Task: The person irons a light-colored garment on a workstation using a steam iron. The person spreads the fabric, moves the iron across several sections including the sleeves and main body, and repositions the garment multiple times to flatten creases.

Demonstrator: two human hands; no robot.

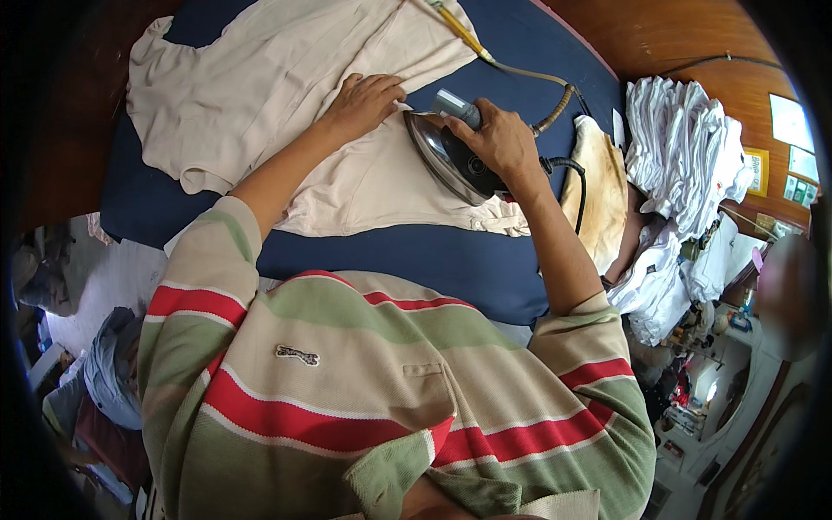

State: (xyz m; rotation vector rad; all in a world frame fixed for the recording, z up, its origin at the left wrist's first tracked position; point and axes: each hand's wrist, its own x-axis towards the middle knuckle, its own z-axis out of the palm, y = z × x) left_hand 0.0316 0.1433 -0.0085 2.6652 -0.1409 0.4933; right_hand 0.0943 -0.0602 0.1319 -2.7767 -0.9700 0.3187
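A cream shirt (234, 91) lies spread over the dark blue ironing table (390, 264), its buttoned edge toward me on the right. My right hand (498, 139) is wrapped round the handle of a steam iron (446, 156), whose dark soleplate end rests on the shirt's right part. Flat on the cloth, just left of the iron's tip, my left hand (364, 106) has its fingers stretched out. A yellowish hose (464, 33) and a brown-wrapped cord (555, 108) run from the iron toward the far edge.
Right of the iron lies a scorched cream pad (596, 195). Beyond it hangs or stacks a pile of white garments (680, 152) against the wooden wall (685, 30). A black cable (581, 186) loops behind my right wrist. More clothes (113, 373) lie low on the left.
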